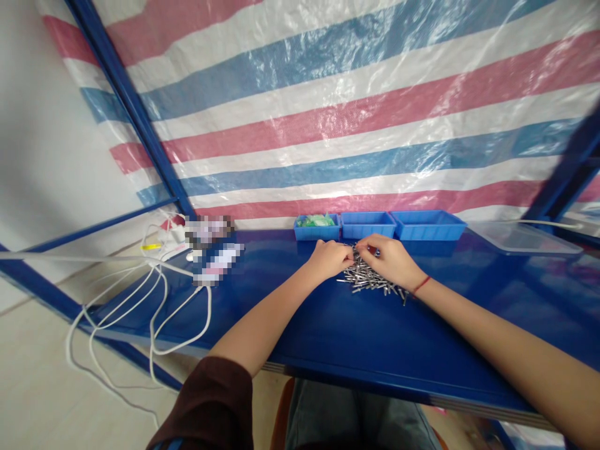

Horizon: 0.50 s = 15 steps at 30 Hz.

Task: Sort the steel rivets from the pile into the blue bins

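A loose pile of slim, shiny metal pins [370,279] lies on the blue table, below and between my hands. My left hand [330,258] is at the pile's left edge, its fingers curled closed. From the right my right hand [391,257], with a red string on the wrist, reaches over the pile. Its thumb and fingers are bent together above the pins, close to my left fingertips. Whatever either hand pinches is too small or too hidden to make out.
Behind the pile stand a blue bin with green-and-white contents [315,229], a middle blue bin [368,226] and a wider blue bin [429,226]. A clear plastic lid [522,239] lies at right. White cables [157,312] hang over the table's left end.
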Each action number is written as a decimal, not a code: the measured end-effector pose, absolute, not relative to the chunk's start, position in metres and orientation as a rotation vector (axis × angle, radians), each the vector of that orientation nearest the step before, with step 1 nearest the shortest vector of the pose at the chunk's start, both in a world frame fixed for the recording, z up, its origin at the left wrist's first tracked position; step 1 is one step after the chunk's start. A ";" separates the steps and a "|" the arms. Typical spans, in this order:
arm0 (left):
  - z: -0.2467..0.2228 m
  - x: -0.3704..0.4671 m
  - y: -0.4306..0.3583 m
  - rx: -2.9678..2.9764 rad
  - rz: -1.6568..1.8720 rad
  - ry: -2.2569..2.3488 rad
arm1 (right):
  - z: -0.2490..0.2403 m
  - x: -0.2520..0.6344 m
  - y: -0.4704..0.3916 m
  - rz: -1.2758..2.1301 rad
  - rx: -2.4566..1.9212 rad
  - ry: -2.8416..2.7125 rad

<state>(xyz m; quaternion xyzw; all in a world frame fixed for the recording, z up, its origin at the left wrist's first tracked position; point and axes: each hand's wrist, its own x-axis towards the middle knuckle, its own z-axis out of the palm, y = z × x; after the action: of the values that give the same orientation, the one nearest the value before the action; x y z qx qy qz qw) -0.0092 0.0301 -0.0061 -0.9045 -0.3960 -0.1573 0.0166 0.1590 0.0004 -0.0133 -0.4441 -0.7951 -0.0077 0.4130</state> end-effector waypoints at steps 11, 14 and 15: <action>-0.011 -0.011 0.024 -2.702 -0.568 -1.187 | -0.014 0.159 -0.001 -0.013 -1.118 -2.006; -0.006 -0.014 0.021 -2.659 -0.659 -1.257 | -0.013 0.160 0.000 -0.008 -1.135 -1.925; -0.005 -0.015 0.020 -2.654 -0.724 -1.289 | -0.013 0.160 0.000 0.006 -1.139 -1.893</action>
<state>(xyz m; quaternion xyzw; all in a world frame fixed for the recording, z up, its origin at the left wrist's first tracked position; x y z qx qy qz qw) -0.0153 0.0203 -0.0050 -0.8724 -0.4239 -0.2379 0.0519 0.1602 -0.0002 -0.0128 -0.4605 -0.7655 0.0022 0.4493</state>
